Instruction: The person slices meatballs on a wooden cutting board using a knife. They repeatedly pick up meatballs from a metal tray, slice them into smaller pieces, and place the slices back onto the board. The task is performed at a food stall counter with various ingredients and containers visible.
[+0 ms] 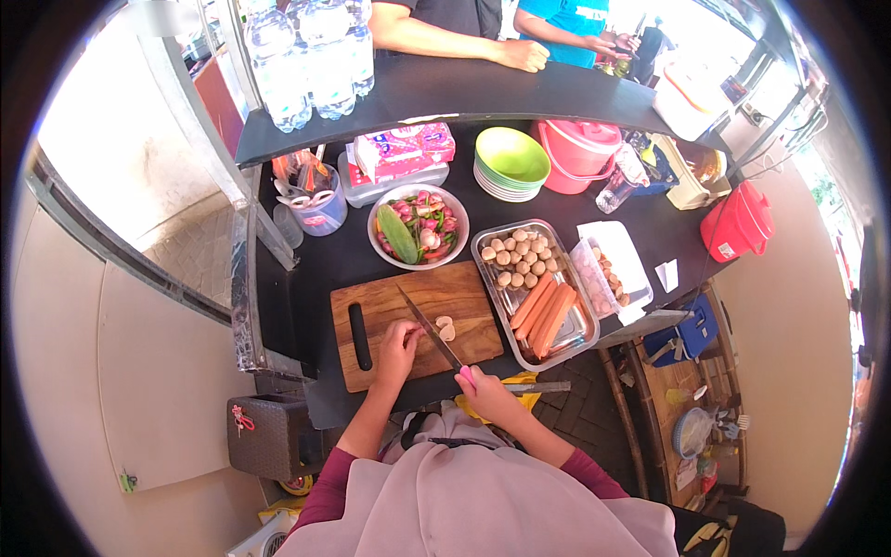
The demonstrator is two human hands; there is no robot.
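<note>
My right hand [482,393] grips the pink handle of a kitchen knife [434,333], whose blade slants up and left over the wooden cutting board [390,296]. Beside the blade, my left hand [398,348] has its fingertips pinched together over the board; whether a small piece is between them cannot be made out. Several meatball slices [446,328] lie on the board, right of the blade. A steel tray [574,327] to the right holds whole meatballs [518,249] and sausages [553,320]. Behind the board stands a bowl [462,254] of shallots, chillies and a cucumber.
An open plastic container [592,278] of food pieces stands right of the tray. Farther back are green bowls [513,154], a pink bucket [578,160] and a cutlery tub [324,209]. Bottled water [306,63] stands on the raised shelf [445,83], where another person's forearm rests.
</note>
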